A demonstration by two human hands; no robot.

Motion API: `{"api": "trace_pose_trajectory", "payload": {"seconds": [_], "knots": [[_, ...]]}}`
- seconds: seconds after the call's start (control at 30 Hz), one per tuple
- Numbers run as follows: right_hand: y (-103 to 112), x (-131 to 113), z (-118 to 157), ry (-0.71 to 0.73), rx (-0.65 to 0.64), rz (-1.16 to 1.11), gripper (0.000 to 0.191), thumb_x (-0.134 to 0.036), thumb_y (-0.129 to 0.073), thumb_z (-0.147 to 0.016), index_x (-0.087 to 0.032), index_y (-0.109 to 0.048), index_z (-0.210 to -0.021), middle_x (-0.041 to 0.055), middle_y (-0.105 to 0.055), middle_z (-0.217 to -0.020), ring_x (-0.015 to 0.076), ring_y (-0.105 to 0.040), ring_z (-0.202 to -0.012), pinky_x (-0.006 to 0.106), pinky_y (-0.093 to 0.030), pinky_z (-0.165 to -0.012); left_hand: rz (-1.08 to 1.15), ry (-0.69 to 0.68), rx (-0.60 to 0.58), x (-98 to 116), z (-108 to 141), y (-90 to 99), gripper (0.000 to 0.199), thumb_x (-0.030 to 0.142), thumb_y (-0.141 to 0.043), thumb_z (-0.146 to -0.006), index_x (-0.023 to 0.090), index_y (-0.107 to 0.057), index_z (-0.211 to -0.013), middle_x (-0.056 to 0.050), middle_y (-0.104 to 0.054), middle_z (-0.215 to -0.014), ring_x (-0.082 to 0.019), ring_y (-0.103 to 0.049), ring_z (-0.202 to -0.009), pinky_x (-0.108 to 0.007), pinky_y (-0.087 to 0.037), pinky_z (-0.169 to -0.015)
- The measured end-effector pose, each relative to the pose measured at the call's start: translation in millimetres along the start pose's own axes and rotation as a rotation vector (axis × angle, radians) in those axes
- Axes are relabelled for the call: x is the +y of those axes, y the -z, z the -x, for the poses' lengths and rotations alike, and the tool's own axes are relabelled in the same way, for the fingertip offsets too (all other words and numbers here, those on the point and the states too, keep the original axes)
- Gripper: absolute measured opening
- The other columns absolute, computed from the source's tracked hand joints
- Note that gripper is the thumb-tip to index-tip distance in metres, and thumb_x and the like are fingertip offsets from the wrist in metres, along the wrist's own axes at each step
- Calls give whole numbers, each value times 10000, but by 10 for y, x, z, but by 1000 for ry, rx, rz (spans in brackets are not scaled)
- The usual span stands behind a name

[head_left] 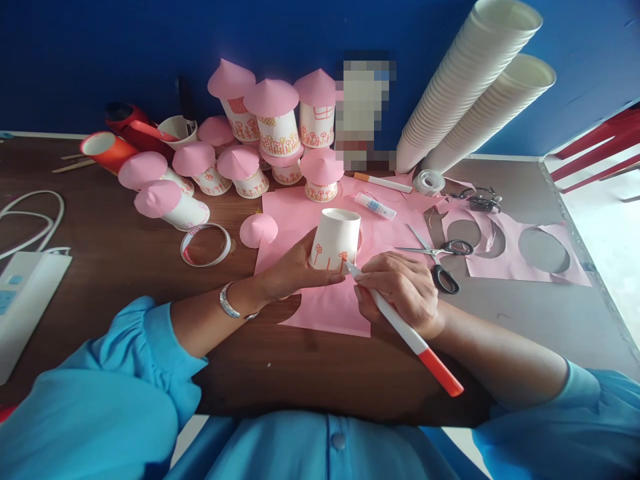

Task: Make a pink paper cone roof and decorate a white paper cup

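My left hand (295, 270) is closed around a white paper cup (336, 233), held with its wide base-like rim up above the pink paper (345, 317). Small red flowers and stems are drawn along the cup's lower side. A white marker pen with a red end (405, 327) is pinched in my right hand (400, 290), its tip touching a flower on the cup. Left of the cup lies a pink paper cone (259, 230). Scissors (440, 252) lie spread beside my right hand, and a glue stick (376, 206) rests behind the cup.
Several decorated cups with pink cone roofs (273, 123) stand at the back left. Two tall stacks of paper cups (460, 87) lean against the blue wall. A tape roll (205, 245), cut pink paper (525, 267), an orange-capped marker (383, 183) and a white power strip (33, 300) lie around.
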State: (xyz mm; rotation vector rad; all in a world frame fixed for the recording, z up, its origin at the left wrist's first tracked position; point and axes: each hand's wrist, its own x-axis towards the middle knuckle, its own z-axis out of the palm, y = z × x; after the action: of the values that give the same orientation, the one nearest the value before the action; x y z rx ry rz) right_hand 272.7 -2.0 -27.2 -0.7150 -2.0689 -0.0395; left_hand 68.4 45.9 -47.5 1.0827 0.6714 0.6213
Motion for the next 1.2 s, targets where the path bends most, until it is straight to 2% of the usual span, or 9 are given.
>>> {"api": "trace_pose_trajectory", "payload": {"seconds": [0.4, 0.6, 0.83, 1.03, 1.2], "knots": [[12, -16, -6, 33, 1, -72, 246, -55, -631, -830, -189, -580, -1029, 5, -656, -726, 159, -636, -586, 285, -561, -553, 4, -20, -25, -7, -6, 9, 601, 349, -904, -728, 233, -588, -1225, -48, -685, -1070, -205, -651, -944, -355, -536, -827], [11, -8, -7, 42, 0, -61, 237, -53, -624, -843, -182, -576, -1035, 6, -642, -718, 152, -616, -580, 282, -556, -548, 14, -25, -35, -3, -8, 8, 582, 343, -904, -731, 229, -591, -1208, -31, -677, -1017, -193, -645, -920, -350, -528, -830], [6, -2, -6, 41, 10, -55, 253, -27, -646, -813, -161, -577, -1016, 18, -643, -704, 161, -603, -573, 288, -529, -528, 14, 13, -16, -5, 5, 13, 612, 350, -915, -718, 238, -584, -1220, -34, -669, -1046, -205, -635, -950, -356, -523, -844], [13, -9, -2, 42, 4, -69, 253, -35, -640, -826, -164, -576, -1034, 21, -639, -726, 159, -610, -589, 288, -545, -542, 37, -17, -26, -41, -3, 32, 573, 308, -900, -747, 242, -570, -1211, -22, -660, -1033, -189, -624, -948, -342, -513, -852], [21, -15, -2, 47, 11, -78, 194, -83, -626, -879, -173, -577, -1043, 30, -652, -755, 158, -627, -621, 289, -573, -550, 103, -38, -23, -36, -27, 26, 618, 317, -905, -735, 235, -561, -1242, -52, -660, -1132, -225, -629, -1044, -359, -507, -887]]}}
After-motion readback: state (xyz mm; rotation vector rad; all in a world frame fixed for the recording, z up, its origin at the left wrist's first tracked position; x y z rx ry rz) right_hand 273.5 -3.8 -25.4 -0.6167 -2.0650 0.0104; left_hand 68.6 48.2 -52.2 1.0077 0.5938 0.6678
